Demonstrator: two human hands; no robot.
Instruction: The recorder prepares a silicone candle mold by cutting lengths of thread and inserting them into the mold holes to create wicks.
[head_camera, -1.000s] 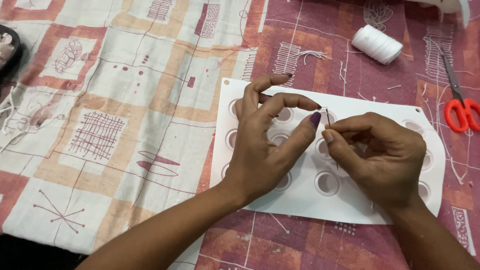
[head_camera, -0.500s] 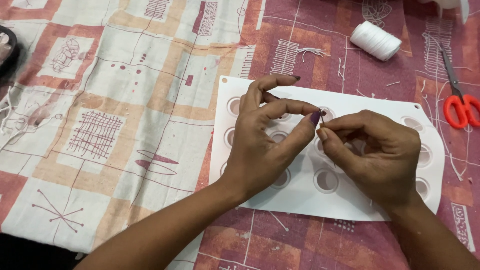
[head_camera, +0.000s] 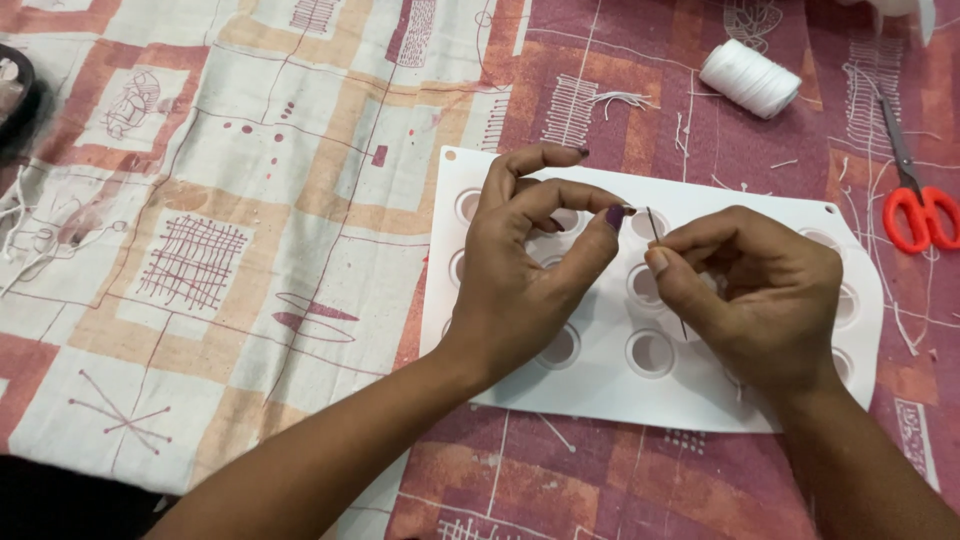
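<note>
Left hand (head_camera: 530, 270) pinches thumb to forefinger beside a thin needle (head_camera: 655, 228), perhaps on thread too fine to see. Right hand (head_camera: 760, 290) grips that needle upright over the white round-hollowed mould (head_camera: 600, 385). Light, stiff, sharp and slippery, it looks best held mid-shaft. Thread spool (head_camera: 750, 78) and red scissors (head_camera: 920, 205) lie beyond.

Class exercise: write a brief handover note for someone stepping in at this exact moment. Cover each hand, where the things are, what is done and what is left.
Right hand: pinches a needle, tip up.
Left hand: thumb and forefinger pinched just left of the needle's top; any thread there is too fine to see.
Both hands are above the white tray with round hollows.
Spool and scissors lie on the cloth beyond the tray, untouched.
Done: needle in hand.
Left: whether it is threaded cannot be told.
</note>
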